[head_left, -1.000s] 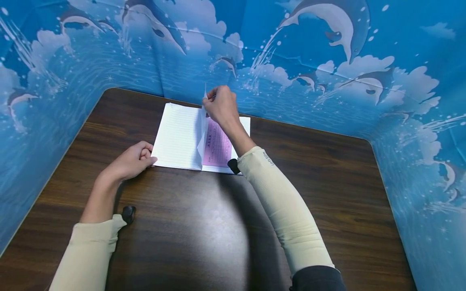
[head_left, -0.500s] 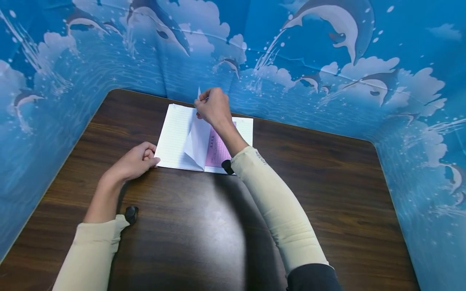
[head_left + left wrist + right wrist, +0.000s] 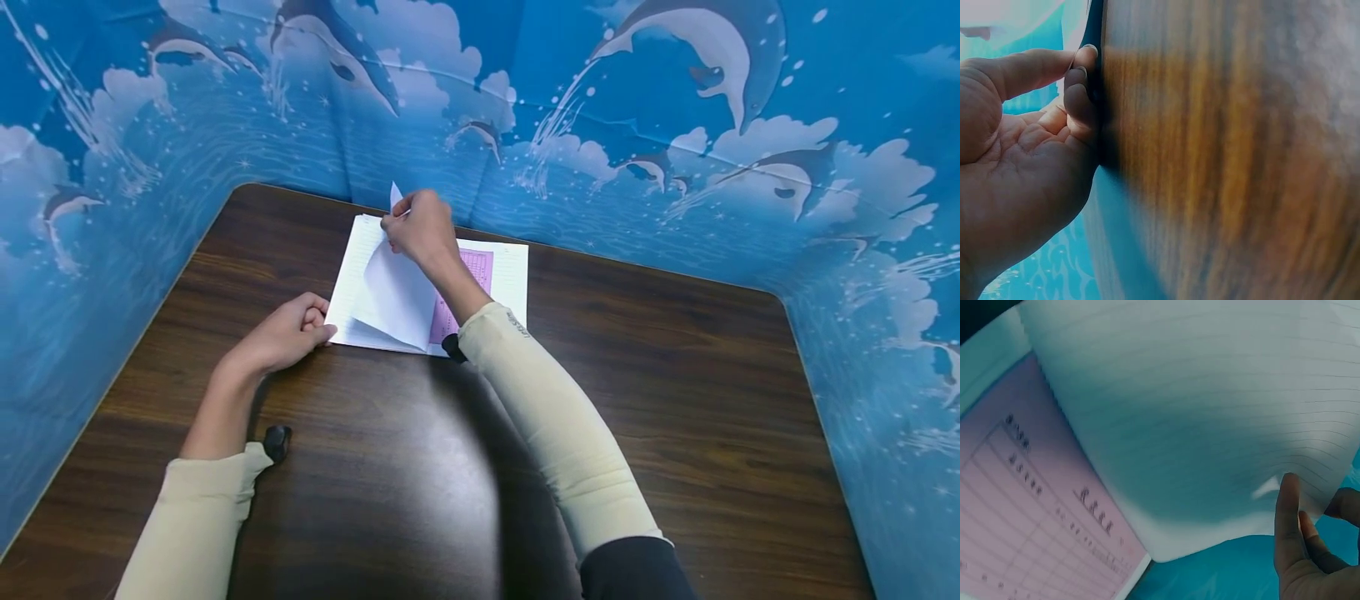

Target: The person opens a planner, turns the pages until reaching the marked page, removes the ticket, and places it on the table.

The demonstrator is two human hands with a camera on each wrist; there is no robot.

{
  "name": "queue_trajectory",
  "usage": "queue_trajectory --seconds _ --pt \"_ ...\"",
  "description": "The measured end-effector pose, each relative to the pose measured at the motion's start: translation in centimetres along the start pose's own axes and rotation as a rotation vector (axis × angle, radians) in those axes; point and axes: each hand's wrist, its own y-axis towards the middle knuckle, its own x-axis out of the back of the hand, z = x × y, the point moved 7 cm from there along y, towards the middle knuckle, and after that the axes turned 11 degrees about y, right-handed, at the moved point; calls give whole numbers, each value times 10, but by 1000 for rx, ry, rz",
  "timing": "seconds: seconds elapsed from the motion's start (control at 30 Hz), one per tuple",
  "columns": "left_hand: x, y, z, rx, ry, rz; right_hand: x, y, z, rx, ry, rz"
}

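An open notebook (image 3: 512, 283) with lined white pages lies at the far side of the table. My left hand (image 3: 287, 333) pinches its lower left corner between thumb and fingers; the left wrist view shows these fingertips (image 3: 1085, 57) together at the thin paper edge. My right hand (image 3: 423, 227) pinches the top outer corner of a lifted page (image 3: 397, 292), which curves over the left side. On the right side lies a pink printed sheet (image 3: 478, 265), partly hidden by the right forearm. In the right wrist view the page (image 3: 1197, 412) spreads beside the pink sheet (image 3: 1035, 500).
The dark wood-grain table (image 3: 675, 400) has rounded far corners. A blue cloth backdrop (image 3: 570, 192) with dolphins and clouds stands round its back and sides. Pale sleeves (image 3: 555, 425) cover both forearms, with a small black device (image 3: 277, 443) at the left wrist.
My right hand has moved left, carrying the page from near upright at the spine over the left side. More of the page's underside shows. The left hand has stayed at the corner.
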Motion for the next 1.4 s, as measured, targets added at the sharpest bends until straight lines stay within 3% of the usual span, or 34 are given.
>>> queue_trajectory --seconds 0.3,0.43,0.5,0.53,0.67,0.73,0.77,0.93,1.2,1.4 --pt "-1 -1 1 -5 -45 6 -22 4 -9 -52 -57 -1" --pt "-1 -1 2 -3 -46 2 -44 45 -47 -84 -78 -4" --pt "-2 -1 2 -5 -44 0 -45 46 -48 -83 -78 -1" --pt "-2 -1 1 -5 -44 -1 -51 56 -56 -89 -78 -4" --pt "-2 -2 0 -11 -47 -1 -36 18 -24 -57 -52 -3" --pt "-2 -3 0 -11 -53 1 -38 17 -25 -58 -44 -11" --pt "-2 -3 0 -11 -54 1 -34 5 -16 -52 -35 -9" --pt "-1 -3 0 -7 -55 0 -35 4 -20 -85 -2 -32" --pt "0 -2 -1 -1 -62 1 -34 8 -34 -203 149 -56" --pt "-2 -3 1 0 -56 5 -45 9 -45 -255 186 -60"
